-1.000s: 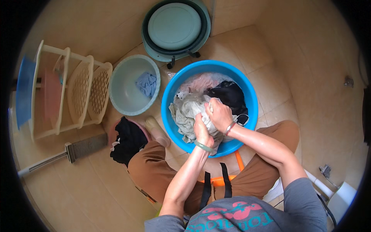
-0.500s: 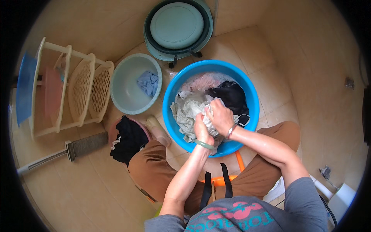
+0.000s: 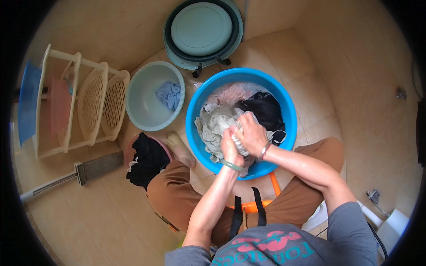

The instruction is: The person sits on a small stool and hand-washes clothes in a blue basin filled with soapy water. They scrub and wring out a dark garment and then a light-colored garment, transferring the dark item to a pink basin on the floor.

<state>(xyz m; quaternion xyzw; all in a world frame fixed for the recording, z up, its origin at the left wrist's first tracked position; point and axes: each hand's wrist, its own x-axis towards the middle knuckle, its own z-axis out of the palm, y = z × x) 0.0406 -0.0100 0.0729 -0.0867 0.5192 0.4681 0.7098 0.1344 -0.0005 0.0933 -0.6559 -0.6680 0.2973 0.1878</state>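
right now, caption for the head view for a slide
Both hands, left hand and right hand, grip a pale cloth over a blue basin of laundry.

A home washroom or laundry corner is showing here: beige tiles are covering the floor and running up the walls. Plastic wash basins are sitting on the tiles, a blue basin holding wet clothes, a pale green basin holding a blue cloth. A cream plastic rack is lying beside them, and a long-handled scrubbing brush is lying nearby.
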